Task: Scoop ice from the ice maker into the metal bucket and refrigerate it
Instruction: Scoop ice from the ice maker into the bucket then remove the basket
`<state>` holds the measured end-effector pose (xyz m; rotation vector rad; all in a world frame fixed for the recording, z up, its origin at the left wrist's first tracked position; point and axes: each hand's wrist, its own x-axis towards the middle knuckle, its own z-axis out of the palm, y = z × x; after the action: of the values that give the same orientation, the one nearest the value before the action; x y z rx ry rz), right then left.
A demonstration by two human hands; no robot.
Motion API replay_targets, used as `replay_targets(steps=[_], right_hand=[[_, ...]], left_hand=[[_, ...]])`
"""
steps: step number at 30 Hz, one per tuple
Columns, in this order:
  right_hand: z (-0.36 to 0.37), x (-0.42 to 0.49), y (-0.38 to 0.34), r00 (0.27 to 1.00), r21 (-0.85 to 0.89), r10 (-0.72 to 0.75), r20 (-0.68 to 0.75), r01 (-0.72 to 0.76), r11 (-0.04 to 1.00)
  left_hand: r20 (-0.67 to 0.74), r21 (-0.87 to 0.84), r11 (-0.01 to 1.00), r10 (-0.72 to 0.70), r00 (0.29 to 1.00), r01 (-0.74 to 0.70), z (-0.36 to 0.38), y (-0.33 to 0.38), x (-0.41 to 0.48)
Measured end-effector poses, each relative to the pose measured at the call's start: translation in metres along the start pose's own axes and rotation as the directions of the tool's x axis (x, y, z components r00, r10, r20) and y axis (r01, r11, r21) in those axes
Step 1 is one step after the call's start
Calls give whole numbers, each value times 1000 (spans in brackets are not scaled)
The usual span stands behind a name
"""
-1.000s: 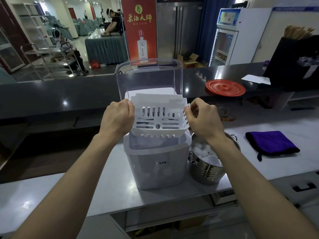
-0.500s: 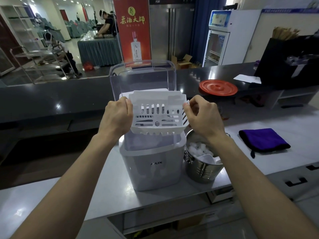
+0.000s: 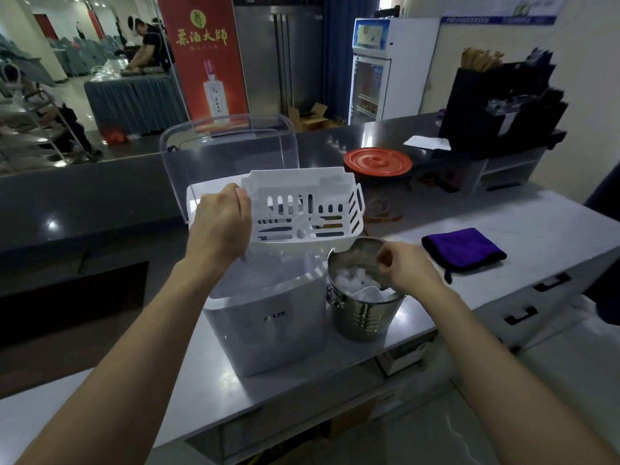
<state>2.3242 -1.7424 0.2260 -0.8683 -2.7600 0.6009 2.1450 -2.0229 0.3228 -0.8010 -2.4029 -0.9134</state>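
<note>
Basket [image 3: 312,209]: white, slotted; held tilted above the ice maker [image 3: 268,323], low corner over the bucket [image 3: 365,317]. Gripped at its left rim by the left hand [image 3: 219,223], fingers [image 3: 241,209] curled tight round the edge.

Ice maker: stood near the front edge of the surface [image 3: 503,213], clear lid [image 3: 228,142] raised.

Bucket: metal; stood just beside the ice maker on its right, near the same front edge. Held ice [image 3: 352,280] and a white scoop [image 3: 369,293].

Right hand [image 3: 402,268]: hovered at the bucket's rim, fingers curled; could not tell whether pinching rim, scoop or nothing.

Cloth [image 3: 463,248]: purple; lay toward the right edge, well apart from the bucket.

Fridge [image 3: 372,68]: glass-doored; stood beyond the back edge.

Step in hand, judged: emptying the basket into the bucket; filling apparently near done. Next move, judged: steady the bucket, tip the basket further so any remaining ice falls inside the rim, reseat the basket, shut the lid, carry the bucket to the fridge.
</note>
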Motion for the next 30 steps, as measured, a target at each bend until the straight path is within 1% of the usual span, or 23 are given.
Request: replay_targets(steps=[3, 7, 11, 14, 17, 19, 21, 23, 27, 30], right_hand=[[9, -1, 9, 999, -23, 16, 35, -15, 1000], [12, 3, 14, 997, 3, 19, 79, -20, 1000], [10, 17, 19, 990, -4, -31, 135, 32, 999], [8, 32, 26, 969, 20, -84, 232, 82, 996], [9, 47, 33, 930, -21, -144, 337, 160, 987], [12, 55, 36, 888, -69, -179, 423, 228, 971], [18, 62, 39, 837, -130, -239, 493, 342, 931], [25, 67, 40, 792, -163, -277, 543, 424, 891], [32, 70, 35, 698, -229, -279, 659, 540, 810], [33, 72, 35, 676, -226, -289, 678, 566, 793]], left_hand=[[2, -20, 1000, 7, 1000, -7, 3, 7, -2], [13, -11, 1000, -7, 1000, 7, 8, 11, -4], [-26, -2, 1000, -25, 999, 25, 14, 15, -9], [-75, 25, 999, -43, 996, 45, 19, 21, -13], [-115, 62, 995, -70, 991, 77, 26, 29, -18], [-146, 74, 991, -102, 984, 113, 30, 33, -23], [-183, 94, 984, -133, 974, 152, 32, 40, -29], [-230, 134, 976, -136, 964, 170, 33, 46, -34], [-261, 156, 958, -196, 945, 242, 32, 58, -43], [-267, 147, 950, -231, 936, 276, 33, 65, -47]])
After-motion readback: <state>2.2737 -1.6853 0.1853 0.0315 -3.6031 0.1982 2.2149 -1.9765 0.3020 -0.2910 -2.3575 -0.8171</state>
